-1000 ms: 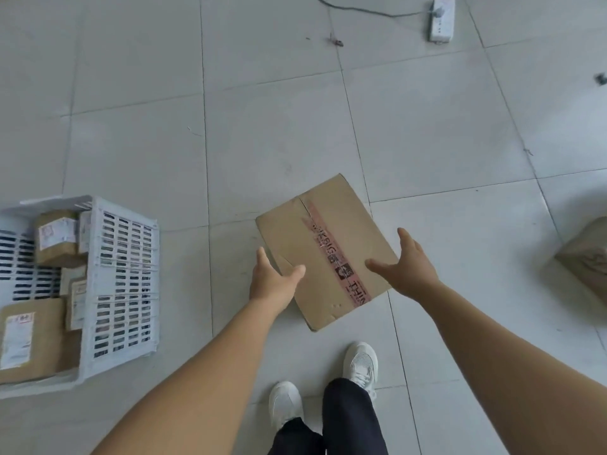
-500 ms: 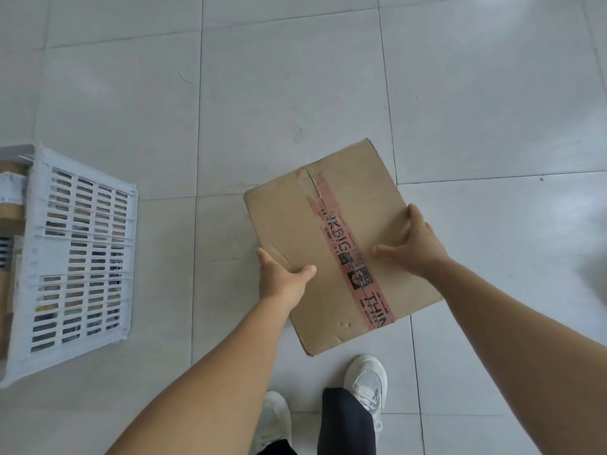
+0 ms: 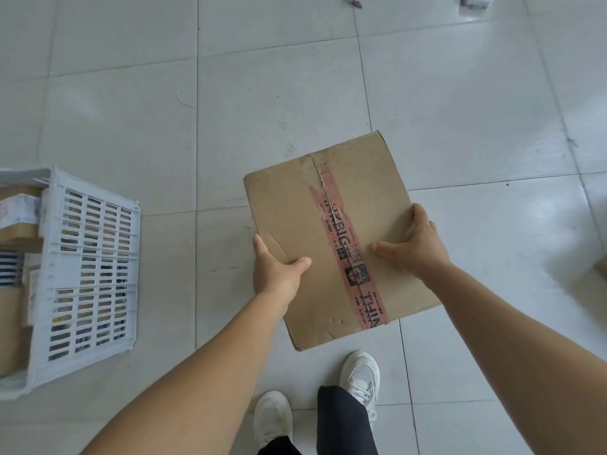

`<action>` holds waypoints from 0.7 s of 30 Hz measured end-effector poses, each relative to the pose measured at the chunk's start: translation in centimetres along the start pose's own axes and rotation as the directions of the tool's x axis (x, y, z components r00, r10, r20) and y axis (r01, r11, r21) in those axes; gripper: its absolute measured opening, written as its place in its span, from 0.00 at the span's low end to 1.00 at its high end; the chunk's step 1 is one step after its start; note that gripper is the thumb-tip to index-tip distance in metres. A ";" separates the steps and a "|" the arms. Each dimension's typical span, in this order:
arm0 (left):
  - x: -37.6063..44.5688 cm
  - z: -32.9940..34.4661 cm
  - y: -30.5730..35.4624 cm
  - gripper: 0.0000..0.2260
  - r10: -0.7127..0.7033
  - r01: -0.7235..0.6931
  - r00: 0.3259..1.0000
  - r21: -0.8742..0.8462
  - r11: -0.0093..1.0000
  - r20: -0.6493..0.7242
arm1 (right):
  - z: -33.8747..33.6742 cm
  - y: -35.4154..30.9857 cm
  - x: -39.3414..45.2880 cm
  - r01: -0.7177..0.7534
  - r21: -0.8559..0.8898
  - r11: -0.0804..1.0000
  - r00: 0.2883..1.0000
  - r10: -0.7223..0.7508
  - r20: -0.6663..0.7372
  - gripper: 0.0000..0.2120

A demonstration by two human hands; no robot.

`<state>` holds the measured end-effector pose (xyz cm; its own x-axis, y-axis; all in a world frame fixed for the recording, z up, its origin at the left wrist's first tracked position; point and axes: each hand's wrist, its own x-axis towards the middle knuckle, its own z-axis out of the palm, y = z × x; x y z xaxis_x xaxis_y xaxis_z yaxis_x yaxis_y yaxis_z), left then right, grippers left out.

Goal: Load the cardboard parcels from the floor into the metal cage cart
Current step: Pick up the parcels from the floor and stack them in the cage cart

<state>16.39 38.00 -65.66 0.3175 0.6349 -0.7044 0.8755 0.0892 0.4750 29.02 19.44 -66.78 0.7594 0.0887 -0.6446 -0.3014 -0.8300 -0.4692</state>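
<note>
A brown cardboard parcel (image 3: 331,205) sealed with a strip of red printed tape is in front of me above the tiled floor. My left hand (image 3: 276,274) grips its left edge, thumb lying across the top face and fingers down the side. My right hand (image 3: 415,244) grips the right edge the same way, thumb on top near the tape and fingers curled over the edge. Whether the parcel still touches the floor is hard to tell. No metal cage cart is in view.
A white slotted plastic crate (image 3: 88,274) holding several small labelled parcels stands at the left. The corner of another cardboard box (image 3: 602,274) shows at the right edge. My white shoes (image 3: 359,379) stand just below the parcel. A white power strip (image 3: 473,1) lies at the top.
My hands went from hovering open above the parcel to clasping its left and right edges. The parcel now looks larger and nearer, and the view has shifted.
</note>
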 end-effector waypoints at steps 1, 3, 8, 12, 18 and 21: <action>-0.9 -0.6 0.9 0.48 0.024 -0.024 1.000 0.006 1.000 0.002 | -1.1 -0.5 -1.0 0.001 0.018 1.000 1.000 -0.001 -0.015 0.47; -3.1 -2.0 3.0 0.48 0.079 -0.079 0.997 0.014 0.997 0.007 | -3.3 -1.4 -3.3 0.002 0.061 0.998 0.999 0.001 -0.051 0.48; -9.2 -5.7 8.2 0.47 0.228 -0.228 0.973 -0.001 0.974 0.030 | -8.8 -3.7 -9.7 0.015 0.155 0.988 0.987 0.010 -0.160 0.51; -14.5 -8.4 11.9 0.46 0.351 -0.351 0.934 -0.023 0.936 0.069 | -13.3 -4.8 -15.7 0.036 0.224 0.974 0.966 0.024 -0.257 0.49; -23.0 -10.9 15.8 0.47 0.500 -0.501 0.853 -0.036 0.865 0.150 | -19.5 -5.1 -25.1 0.070 0.324 0.944 0.915 0.069 -0.398 0.46; -27.3 -11.4 17.4 0.46 0.567 -0.572 0.799 -0.036 0.820 0.200 | -22.4 -4.5 -29.5 0.095 0.375 0.922 0.883 0.096 -0.460 0.46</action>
<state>18.78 30.98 -32.18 0.8226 0.4048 -0.3993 0.5229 -0.2627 0.8109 20.89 8.22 -32.14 0.9064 -0.2551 -0.3366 -0.4223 -0.5502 -0.7204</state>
